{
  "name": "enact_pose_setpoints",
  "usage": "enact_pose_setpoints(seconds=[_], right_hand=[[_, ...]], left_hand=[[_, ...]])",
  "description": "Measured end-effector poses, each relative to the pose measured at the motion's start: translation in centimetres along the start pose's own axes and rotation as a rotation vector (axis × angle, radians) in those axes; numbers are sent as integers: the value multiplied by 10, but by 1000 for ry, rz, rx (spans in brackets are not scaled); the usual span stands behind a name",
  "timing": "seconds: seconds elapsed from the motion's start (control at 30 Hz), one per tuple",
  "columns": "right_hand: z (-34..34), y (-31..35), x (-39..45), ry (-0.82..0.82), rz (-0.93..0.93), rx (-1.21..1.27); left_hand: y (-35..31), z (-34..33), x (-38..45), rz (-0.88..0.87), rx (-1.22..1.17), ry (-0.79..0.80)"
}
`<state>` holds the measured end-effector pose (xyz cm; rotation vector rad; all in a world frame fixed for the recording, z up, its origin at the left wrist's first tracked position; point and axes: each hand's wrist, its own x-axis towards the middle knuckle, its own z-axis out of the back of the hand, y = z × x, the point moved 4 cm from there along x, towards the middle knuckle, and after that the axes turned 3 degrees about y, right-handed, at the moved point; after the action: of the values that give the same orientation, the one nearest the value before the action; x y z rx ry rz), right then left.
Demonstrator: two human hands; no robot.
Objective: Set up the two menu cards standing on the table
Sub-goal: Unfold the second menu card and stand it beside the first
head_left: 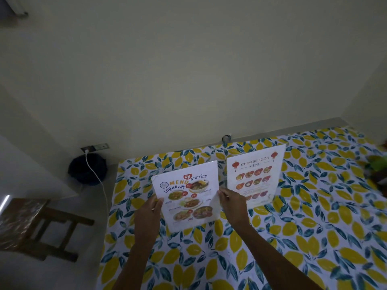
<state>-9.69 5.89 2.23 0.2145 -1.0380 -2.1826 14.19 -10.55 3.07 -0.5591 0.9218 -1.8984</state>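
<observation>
Two menu cards are on the table (pixel 293 237), which wears a lemon-print cloth. The Thai menu card (pixel 186 195) is upright, slightly tilted, near the table's left part. My left hand (pixel 148 214) grips its left edge and my right hand (pixel 232 203) grips its right edge. The Chinese food menu card (pixel 256 174) stands upright by itself just to the right and a little farther back, close to the wall. My right hand covers its lower left corner.
A wooden stool (pixel 35 225) stands on the floor to the left. A dark bin (pixel 88 170) sits by the wall under a socket, with a white cable (pixel 98 178) hanging down. Green and dark items (pixel 377 170) lie at the table's right edge.
</observation>
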Motion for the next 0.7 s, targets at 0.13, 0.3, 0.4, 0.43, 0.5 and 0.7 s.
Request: enact_pose_setpoints(seconds=[0.13,0.3,0.4,0.43,0.5,0.7], right_hand=[[-3,-4,-2,41,3,-17],[-4,0,-4,43,29,-33],[-5,0,-4,73,22,-45],[-5,0,-4,91,20,-53],[-5,-1,-3,144,10,-55],[7,-13,-13,310,59,-74]], left_hand=[[-10,-2,-6,46,32,-34],[-17,-4,-12,26,74,-37],[-20,-4,-15,17,90,-24],[-19,-5,-15,11,93,-12],[-17,-8,-17,25,73,16],[2,-32,-34,210,130,160]])
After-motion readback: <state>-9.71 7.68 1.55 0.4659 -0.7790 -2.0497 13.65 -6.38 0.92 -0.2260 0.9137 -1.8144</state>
